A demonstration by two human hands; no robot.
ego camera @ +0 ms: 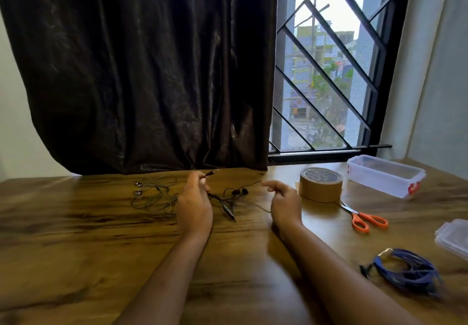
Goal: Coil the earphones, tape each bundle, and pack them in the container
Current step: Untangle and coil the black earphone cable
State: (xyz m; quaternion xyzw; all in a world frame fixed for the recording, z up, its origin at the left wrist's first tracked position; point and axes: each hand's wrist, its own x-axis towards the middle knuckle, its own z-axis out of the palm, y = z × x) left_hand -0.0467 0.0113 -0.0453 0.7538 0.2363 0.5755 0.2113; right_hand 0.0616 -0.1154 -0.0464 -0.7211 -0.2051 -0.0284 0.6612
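Observation:
Black earphones (pixel 236 193) lie loose on the wooden table (pixel 76 236) between my hands. My left hand (pixel 193 203) pinches their plug end, which sticks out above my fingers towards the curtain. My right hand (pixel 283 198) is held just above the table with curled fingers, and the thin cable runs up to its fingertips. A second tangled pair with silver buds (pixel 152 194) lies to the left. A blue coiled bundle (pixel 410 271) rests at the near right. The clear plastic container (pixel 385 175) stands open at the far right.
A roll of brown tape (pixel 320 184) sits right of my right hand, with orange-handled scissors (pixel 364 218) in front of it. A clear lid (pixel 453 236) lies at the right edge. A dark curtain (pixel 152 71) and a barred window (pixel 329 71) back the table.

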